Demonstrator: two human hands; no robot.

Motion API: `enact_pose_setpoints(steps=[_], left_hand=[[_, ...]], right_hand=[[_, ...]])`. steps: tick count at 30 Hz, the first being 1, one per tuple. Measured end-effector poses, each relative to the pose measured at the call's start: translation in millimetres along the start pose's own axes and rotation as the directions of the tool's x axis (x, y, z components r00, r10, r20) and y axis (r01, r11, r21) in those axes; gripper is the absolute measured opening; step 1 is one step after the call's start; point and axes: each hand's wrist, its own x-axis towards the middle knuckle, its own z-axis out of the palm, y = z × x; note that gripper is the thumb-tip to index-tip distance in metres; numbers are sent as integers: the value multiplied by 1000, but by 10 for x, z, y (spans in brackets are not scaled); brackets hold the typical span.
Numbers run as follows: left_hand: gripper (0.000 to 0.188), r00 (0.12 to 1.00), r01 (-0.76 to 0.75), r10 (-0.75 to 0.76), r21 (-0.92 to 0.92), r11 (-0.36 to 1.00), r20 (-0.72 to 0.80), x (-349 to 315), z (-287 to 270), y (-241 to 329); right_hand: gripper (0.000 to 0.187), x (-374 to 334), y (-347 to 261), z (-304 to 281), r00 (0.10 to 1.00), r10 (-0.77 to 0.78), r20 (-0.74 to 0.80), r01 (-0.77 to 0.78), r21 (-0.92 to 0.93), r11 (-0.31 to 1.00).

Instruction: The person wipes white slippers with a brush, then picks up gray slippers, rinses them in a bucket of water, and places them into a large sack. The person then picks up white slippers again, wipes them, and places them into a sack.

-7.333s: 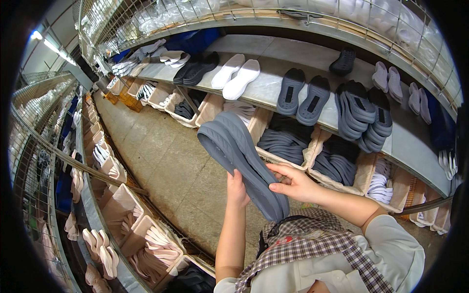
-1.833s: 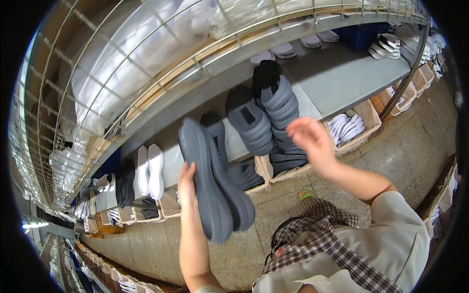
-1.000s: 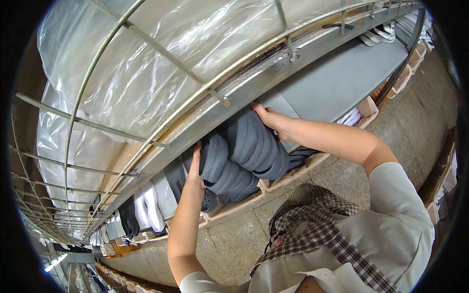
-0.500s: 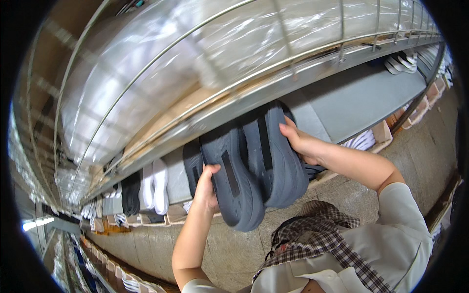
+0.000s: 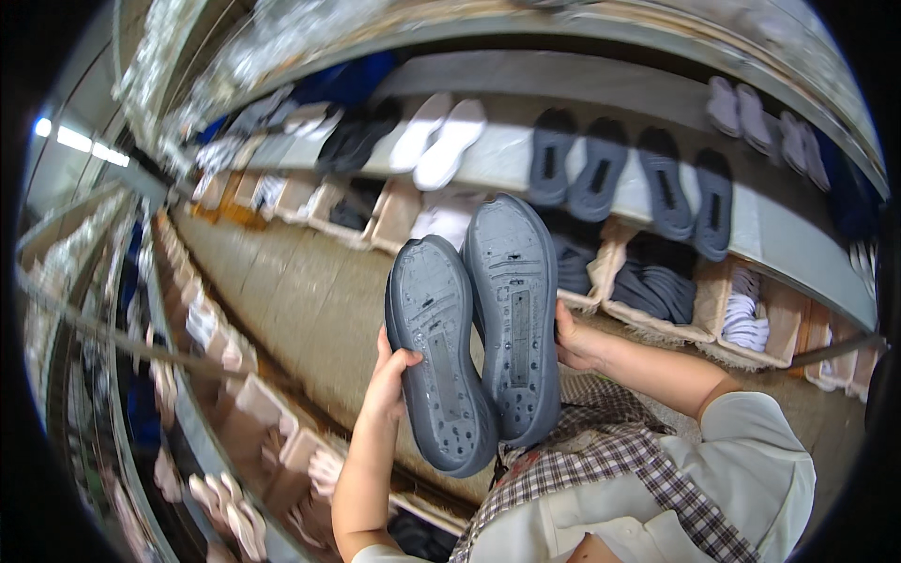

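Note:
My left hand (image 5: 387,380) is closed on the outer edge of a grey shoe sole (image 5: 434,328), its thumb lying over the rim. Gripping the outer side of a second grey shoe sole (image 5: 514,291) is my right hand (image 5: 577,340), its fingers partly hidden behind it. Both soles are held side by side, toes pointing away from me, over the aisle in front of my apron. Their faces toward me show small holes, a long rectangular outline and ridges. Another layer may lie beneath the left sole; I cannot tell.
Ahead, a grey shelf (image 5: 511,161) bears dark grey soles with black strips (image 5: 598,171), white soles (image 5: 450,145) and black soles (image 5: 361,131). Below stand fabric-lined bins (image 5: 615,272) holding more soles. Another rack with bins (image 5: 267,403) borders the aisle at left.
Both hands have drawn the soles out from the shelf over the aisle. Plain grey faces now show where black strips showed before. My view has swung, bringing the shelf's rows into sight.

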Motion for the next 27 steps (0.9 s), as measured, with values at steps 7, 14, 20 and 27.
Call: enact_pose_setpoints(steps=[7,14,20,27], left_hand=[[83,960,43,-73,-117,992,-271,-771,-1369,-323],[77,864,-127,-16,-249,960,-502,-815,-2158,-497],[82,801,-292,116,-215,932,-587,-522,-3271,-56],[94,25,-560,581,470,682,-814,166,-4768,812]], right_hand=[[125,715,783,863,878,393,274,-378,-106,920],[124,1741,1190,1424,791,505,345,-493,-131,860],[127,2864,1264,2099,722,535,439,-513,-180,839],[124,4183,927,3182,734,432,523,-462,-81,883]])
